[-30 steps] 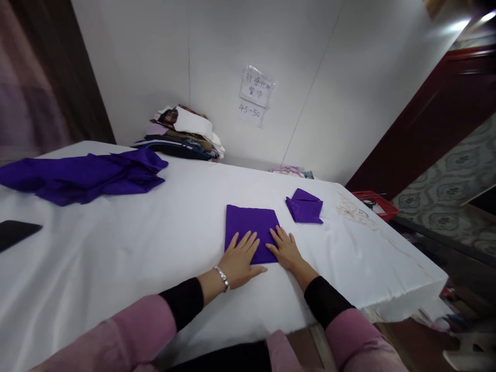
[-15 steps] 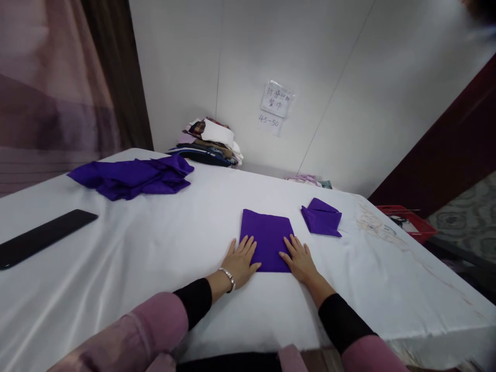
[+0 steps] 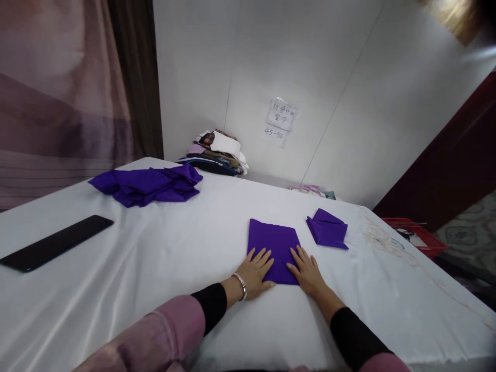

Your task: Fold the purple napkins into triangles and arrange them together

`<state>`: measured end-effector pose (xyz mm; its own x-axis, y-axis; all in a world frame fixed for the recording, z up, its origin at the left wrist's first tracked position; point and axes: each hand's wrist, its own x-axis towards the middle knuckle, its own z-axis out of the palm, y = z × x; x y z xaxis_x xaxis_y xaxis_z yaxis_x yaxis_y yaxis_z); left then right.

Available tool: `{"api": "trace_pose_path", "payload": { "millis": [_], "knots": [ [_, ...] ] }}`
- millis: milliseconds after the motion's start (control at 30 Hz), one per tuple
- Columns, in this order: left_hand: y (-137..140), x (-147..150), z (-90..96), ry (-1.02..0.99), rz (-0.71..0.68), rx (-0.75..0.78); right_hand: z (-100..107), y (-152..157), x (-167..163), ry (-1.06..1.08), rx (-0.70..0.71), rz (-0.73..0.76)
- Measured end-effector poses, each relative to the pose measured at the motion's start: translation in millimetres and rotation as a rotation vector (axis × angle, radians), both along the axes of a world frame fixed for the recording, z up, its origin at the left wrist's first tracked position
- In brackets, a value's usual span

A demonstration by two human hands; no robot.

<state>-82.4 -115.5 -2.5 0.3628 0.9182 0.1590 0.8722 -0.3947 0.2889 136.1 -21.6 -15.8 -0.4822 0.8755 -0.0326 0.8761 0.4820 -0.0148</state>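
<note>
A purple cloth napkin (image 3: 273, 236), folded into a flat, nearly square shape, lies on the white tablecloth (image 3: 186, 248) in front of me. My left hand (image 3: 254, 273), with a silver bracelet at the wrist, rests flat over the napkin's lower left part, fingers spread. On the right edge of the same napkin lies my right hand (image 3: 308, 271), its fingers also stretched out. Just beyond it, to the right, sits a smaller folded purple napkin (image 3: 327, 229) with a pointed top. The lower corners of the nearer napkin are partly covered by my hands.
Loose purple cloths (image 3: 147, 186) lie heaped at the back left, above a long black flat object (image 3: 58, 243). Behind the table are a stack of folded fabrics (image 3: 219, 152) and a wall with a paper sign (image 3: 282, 113). A red basket (image 3: 422, 240) stands off the right edge.
The view has shifted, so everything appears slightly lower and to the right. My left hand has slid a little further inward over the napkin; my right hand stays at its right edge.
</note>
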Motion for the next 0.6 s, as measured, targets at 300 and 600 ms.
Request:
{"api": "trace_pose_path", "payload": {
  "millis": [300, 600],
  "knots": [
    [3, -2, -13.0, -0.027, -0.020, -0.030, 33, 3, -26, 0.002, 0.050, 0.092],
    [-1, -2, -5.2, -0.109, -0.021, -0.016, 47, 21, -168, 0.021, -0.036, 0.647]
  ]
}}
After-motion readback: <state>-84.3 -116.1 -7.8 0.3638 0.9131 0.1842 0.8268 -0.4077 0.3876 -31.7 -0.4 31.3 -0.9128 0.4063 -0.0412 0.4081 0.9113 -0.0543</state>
